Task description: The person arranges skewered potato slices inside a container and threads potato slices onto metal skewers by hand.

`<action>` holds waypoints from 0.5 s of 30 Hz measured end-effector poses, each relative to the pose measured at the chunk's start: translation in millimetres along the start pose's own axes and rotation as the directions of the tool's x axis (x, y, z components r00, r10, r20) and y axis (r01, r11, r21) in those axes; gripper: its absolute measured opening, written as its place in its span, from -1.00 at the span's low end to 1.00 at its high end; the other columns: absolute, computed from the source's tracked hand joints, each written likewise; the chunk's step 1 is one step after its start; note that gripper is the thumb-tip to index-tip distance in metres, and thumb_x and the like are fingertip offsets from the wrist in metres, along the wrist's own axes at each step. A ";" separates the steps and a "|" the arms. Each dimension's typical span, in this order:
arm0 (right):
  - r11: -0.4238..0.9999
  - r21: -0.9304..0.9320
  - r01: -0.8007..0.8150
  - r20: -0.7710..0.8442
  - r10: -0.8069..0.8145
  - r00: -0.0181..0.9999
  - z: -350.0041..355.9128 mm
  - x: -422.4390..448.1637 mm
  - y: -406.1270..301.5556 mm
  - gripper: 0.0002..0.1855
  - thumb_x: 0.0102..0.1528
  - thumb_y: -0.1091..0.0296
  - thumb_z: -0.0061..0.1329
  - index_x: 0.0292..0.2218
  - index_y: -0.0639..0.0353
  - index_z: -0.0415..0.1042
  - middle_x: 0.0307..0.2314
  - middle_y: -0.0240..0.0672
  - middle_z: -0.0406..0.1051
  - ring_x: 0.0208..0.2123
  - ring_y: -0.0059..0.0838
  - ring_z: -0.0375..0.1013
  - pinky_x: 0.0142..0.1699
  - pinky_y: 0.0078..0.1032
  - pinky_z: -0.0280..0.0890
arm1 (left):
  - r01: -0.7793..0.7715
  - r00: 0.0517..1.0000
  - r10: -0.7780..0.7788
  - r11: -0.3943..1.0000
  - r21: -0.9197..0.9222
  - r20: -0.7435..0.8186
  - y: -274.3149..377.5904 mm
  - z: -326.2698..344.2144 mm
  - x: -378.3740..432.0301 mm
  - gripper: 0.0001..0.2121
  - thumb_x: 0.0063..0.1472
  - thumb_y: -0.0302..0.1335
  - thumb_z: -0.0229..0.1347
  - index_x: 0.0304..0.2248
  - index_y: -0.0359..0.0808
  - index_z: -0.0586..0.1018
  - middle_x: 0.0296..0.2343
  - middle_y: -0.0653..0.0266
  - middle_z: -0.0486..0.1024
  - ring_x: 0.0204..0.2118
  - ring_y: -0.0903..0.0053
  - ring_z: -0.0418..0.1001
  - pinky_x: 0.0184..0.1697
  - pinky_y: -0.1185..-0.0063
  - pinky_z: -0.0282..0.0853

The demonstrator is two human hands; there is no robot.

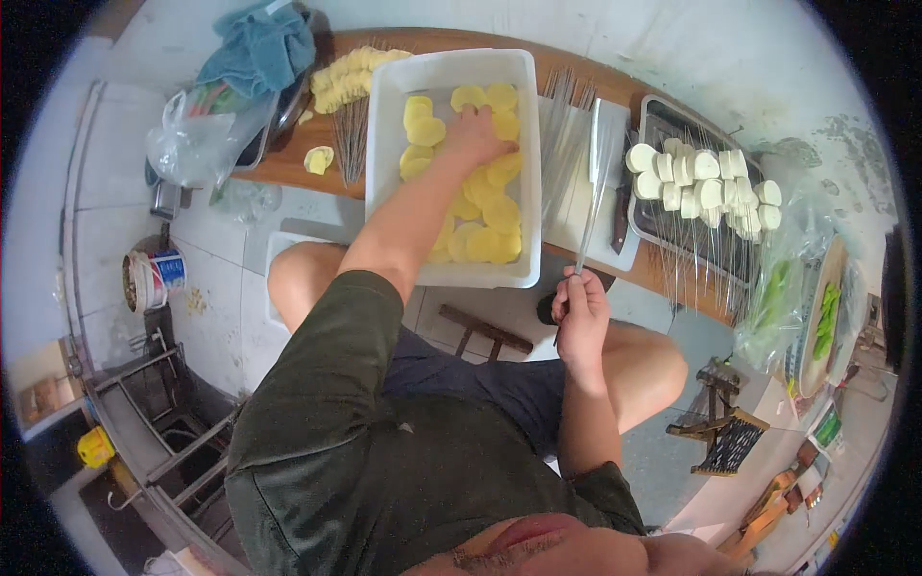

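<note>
My left hand (pixel 475 137) reaches into a white plastic bin (pixel 454 276), palm down. Its fingers and thumb are spread and touch the thin yellow slices, which look like potato (pixel 501 212). More slices lie in loose overlapping rows over the bin floor. My right hand (pixel 585 313) is closed around a slim bundle of thin metal skewers (pixel 595 194) in front of the bin's right corner. The skewers point away from me, over a white cutting board (pixel 569 223).
Filled skewers of yellow slices (pixel 353 75) lie left of the bin. Loose skewers (pixel 565 144) and a cleaver (pixel 609 144) rest on the right. Beyond them, a dark tray (pixel 641 223) carries skewered white rounds (pixel 709 191). A plastic bag (pixel 202 137) and blue towel (pixel 263 47) sit far left.
</note>
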State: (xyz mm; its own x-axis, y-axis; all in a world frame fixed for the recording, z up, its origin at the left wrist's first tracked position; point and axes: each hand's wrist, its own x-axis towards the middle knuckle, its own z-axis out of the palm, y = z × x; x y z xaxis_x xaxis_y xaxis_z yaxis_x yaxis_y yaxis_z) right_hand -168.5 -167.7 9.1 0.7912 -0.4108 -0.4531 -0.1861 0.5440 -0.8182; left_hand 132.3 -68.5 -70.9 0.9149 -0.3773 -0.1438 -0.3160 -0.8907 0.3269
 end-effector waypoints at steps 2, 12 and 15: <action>1.000 0.008 0.015 0.021 -0.015 1.000 3.6 2.2 -1.8 -0.87 0.23 0.38 -0.25 -0.26 0.21 0.32 -0.65 -0.53 0.21 -0.69 -0.78 0.08 -0.61 -0.79 -0.04 | 0.112 0.987 -0.092 0.982 -0.154 0.134 -10.4 8.7 17.2 -0.19 -0.11 -0.14 0.25 0.09 -0.31 0.16 0.03 -0.03 0.23 0.05 0.23 0.27 0.05 0.40 0.26; 0.996 0.048 0.071 0.030 -0.072 0.997 3.5 -3.9 -9.9 -0.85 0.22 0.41 -0.24 -0.23 0.25 0.32 -0.63 -0.49 0.22 -0.67 -0.75 0.09 -0.60 -0.77 0.00 | 0.118 0.922 0.067 0.890 -0.440 0.381 -90.0 -29.6 33.0 -0.69 0.02 -0.45 0.13 -0.20 -0.35 0.50 -0.39 0.32 0.51 -0.36 0.59 0.43 -0.29 0.59 0.36; 0.996 0.061 0.062 0.022 -0.063 0.998 6.7 -6.1 -14.1 -0.85 0.22 0.42 -0.23 -0.22 0.26 0.33 -0.63 -0.49 0.23 -0.66 -0.75 0.10 -0.59 -0.76 0.01 | 0.097 0.920 -0.007 0.972 -0.212 0.392 -82.9 -39.2 38.5 -0.64 0.01 -0.36 0.16 -0.19 -0.35 0.50 -0.31 0.22 0.51 -0.29 0.48 0.45 -0.19 0.53 0.36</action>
State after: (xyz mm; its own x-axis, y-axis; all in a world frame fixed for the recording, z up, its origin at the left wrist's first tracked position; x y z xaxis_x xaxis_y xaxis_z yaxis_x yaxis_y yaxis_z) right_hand -166.8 -168.0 25.7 0.8137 -0.4284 -0.3930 -0.1015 0.5610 -0.8216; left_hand 203.6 0.7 -66.9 0.7453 -0.4407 -0.5004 -0.1649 -0.8489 0.5022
